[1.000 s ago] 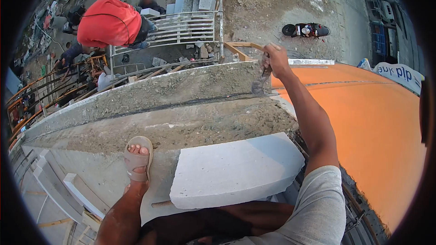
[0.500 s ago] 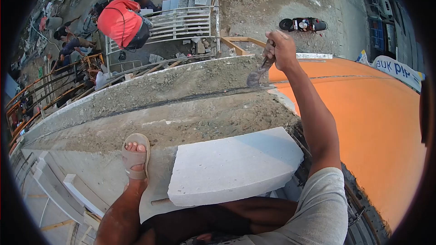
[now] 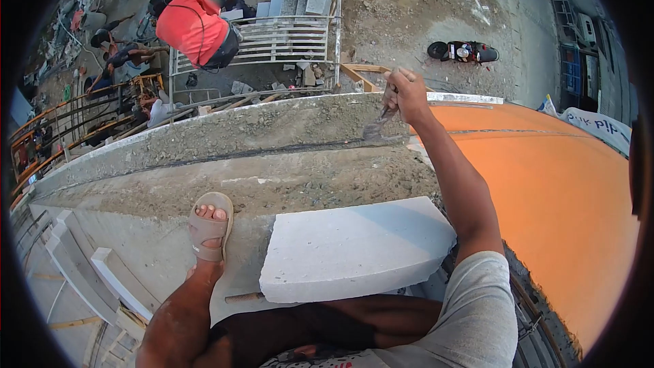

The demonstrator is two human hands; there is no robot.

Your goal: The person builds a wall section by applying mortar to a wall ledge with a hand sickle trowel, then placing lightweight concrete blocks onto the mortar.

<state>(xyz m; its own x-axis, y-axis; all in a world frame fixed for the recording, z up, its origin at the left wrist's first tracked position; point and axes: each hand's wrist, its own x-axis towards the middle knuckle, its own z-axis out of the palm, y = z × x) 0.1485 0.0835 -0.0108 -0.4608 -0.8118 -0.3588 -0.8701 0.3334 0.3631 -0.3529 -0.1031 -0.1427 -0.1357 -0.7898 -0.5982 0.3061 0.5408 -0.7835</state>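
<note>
with the left hand out of view, the right hand [image 3: 407, 93] clasps a trowel [image 3: 374, 131] over the dark seam [image 3: 272, 151], where a firm grip and light, level touch should work best

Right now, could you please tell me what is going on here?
The person's right hand grips a grimy trowel-like tool, its head by the dark line along the rough ledge. A white block lies in front of the person, and a sandalled foot is planted to its left. Below, someone in a red top is by a pale slatted railing.
</note>
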